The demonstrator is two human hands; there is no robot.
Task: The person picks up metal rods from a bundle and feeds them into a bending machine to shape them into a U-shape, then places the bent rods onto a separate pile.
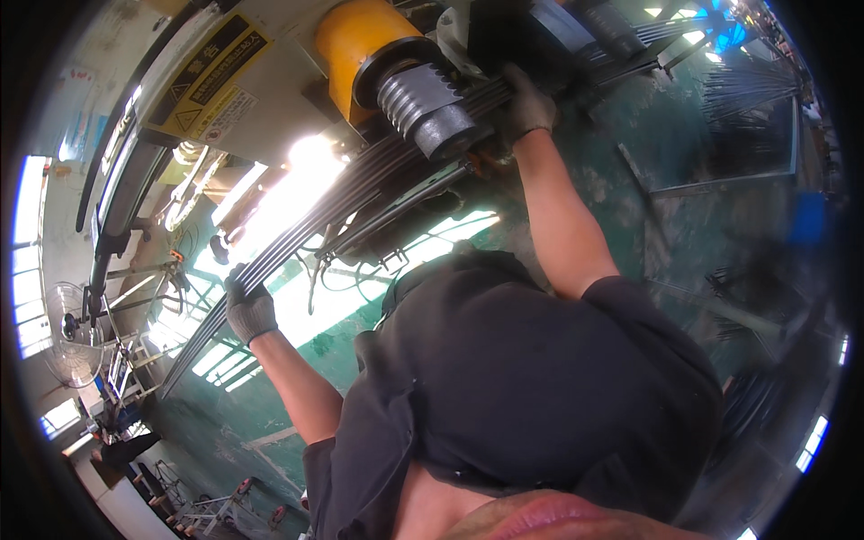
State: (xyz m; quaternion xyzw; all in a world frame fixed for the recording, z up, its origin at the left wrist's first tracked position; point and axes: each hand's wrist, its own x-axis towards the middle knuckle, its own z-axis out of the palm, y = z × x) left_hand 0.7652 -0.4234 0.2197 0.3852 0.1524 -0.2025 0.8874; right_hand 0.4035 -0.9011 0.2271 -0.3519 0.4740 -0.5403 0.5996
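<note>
A bundle of several long thin metal rods (301, 225) runs slantwise across the view, from the lower left up to the right. My left hand (249, 310), in a grey knit glove, is wrapped round the bundle near its left part. Farther right and up, my right hand (533, 108), gloved too, grips the same rods with its fingers partly hidden. Between the two hands, a black ribbed cylinder (421, 99) on a yellow machine housing (360, 49) hangs over the rods and hides part of them. Whether it touches them I cannot tell.
A beige machine panel (216, 76) with a warning label stands at the upper left. Below the rods runs a dark bar (396, 211) with loose cables. A standing fan (74, 328) is at the far left. More rods (751, 90) lie on the right over the green floor (229, 432).
</note>
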